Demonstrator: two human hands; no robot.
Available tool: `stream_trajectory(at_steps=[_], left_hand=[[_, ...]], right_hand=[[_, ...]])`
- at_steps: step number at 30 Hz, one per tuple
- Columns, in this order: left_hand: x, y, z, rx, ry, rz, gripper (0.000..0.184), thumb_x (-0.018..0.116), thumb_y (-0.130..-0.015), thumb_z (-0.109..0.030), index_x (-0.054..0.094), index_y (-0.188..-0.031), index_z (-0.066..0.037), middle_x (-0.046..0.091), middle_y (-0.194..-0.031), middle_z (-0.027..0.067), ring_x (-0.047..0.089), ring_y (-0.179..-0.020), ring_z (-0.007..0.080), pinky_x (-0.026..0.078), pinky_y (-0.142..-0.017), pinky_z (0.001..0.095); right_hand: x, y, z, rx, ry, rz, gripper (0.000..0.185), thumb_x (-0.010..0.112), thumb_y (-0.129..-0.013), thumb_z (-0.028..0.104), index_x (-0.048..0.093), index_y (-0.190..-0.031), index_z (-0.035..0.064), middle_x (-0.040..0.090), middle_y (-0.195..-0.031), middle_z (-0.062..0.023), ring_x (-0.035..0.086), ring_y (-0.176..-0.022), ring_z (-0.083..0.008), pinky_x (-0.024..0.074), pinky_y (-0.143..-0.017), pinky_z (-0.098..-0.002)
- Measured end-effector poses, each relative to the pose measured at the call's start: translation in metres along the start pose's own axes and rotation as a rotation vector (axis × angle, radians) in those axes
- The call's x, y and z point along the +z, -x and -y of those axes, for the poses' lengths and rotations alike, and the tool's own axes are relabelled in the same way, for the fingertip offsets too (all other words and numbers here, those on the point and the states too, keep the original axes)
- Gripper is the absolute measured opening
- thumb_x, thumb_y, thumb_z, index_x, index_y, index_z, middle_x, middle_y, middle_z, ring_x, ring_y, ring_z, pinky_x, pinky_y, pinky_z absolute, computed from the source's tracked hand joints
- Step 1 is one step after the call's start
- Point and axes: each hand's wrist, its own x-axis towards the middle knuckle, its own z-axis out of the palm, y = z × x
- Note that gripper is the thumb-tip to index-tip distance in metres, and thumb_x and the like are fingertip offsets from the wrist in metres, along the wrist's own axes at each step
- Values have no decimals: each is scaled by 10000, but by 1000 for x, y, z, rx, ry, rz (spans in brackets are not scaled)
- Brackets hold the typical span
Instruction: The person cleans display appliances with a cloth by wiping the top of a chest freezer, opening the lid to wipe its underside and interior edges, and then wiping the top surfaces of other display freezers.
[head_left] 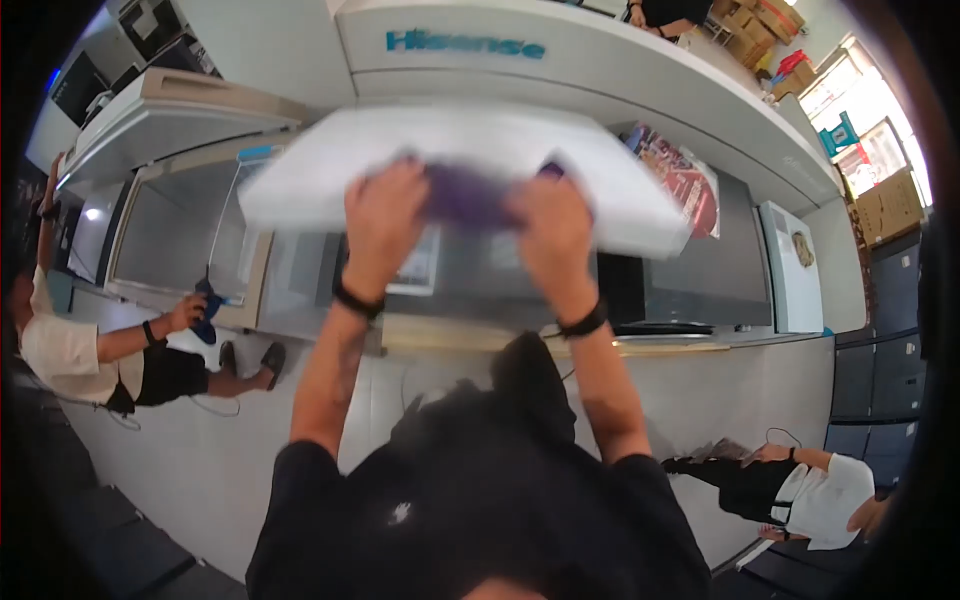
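Note:
A dark purple cloth point(470, 197), smeared by motion, stretches between my two hands. My left hand point(387, 212) grips its left end, and my right hand point(555, 235) is closed on the right end. Behind the cloth is a broad white panel point(300, 180), blurred, which looks like a raised freezer lid. Whether the cloth touches the panel I cannot tell. Below my hands lies a grey surface point(470, 275) with a white-edged sheet or label point(415, 265) on it.
A chest freezer point(165, 240) with a raised lid point(180, 110) stands left, beside a person point(75, 350) holding a dark blue cloth point(207, 310). Another person point(835, 495) is at lower right. Behind runs a white counter point(620, 75) lettered Hisense. Printed leaflets point(690, 185) lie right.

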Motion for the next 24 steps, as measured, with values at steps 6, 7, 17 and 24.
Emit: stream_trajectory(at_steps=[6,7,17,24], left_hand=[[-57,-66,-58,-44,480,-423,506,716,-585,-10,641,-1084,-57,674,-1039,121,633,-939,324,474,-835,413],[-55,-51,-67,-65,531,-380,517,722,-578,-19,638,-1087,-54,673,-1035,123,632,-932,330,477,-826,414],[65,127,-63,-752,642,468,339,641,-825,-160,623,-1154,-80,657,-1037,179,630,-971,380,515,-796,435],[118,212,-54,-526,368,637,371,639,-792,-177,611,-1160,-144,628,-1064,129,621,-990,368,491,-809,509]], right_hand=[[-58,-72,58,-149,-184,-299,318,726,-680,-52,625,-980,-16,654,-1021,-205,622,-871,-360,500,-779,-404],[-58,-62,60,-150,-213,-243,326,737,-678,-46,620,-981,-22,650,-1017,-213,621,-864,-361,500,-774,-406],[30,161,29,655,-179,429,437,647,-718,-10,610,-1152,35,641,-1071,-176,601,-1009,-387,494,-882,-438],[79,260,9,469,37,772,460,729,-735,147,629,-1182,102,645,-1131,-121,592,-1077,-322,473,-911,-449]])
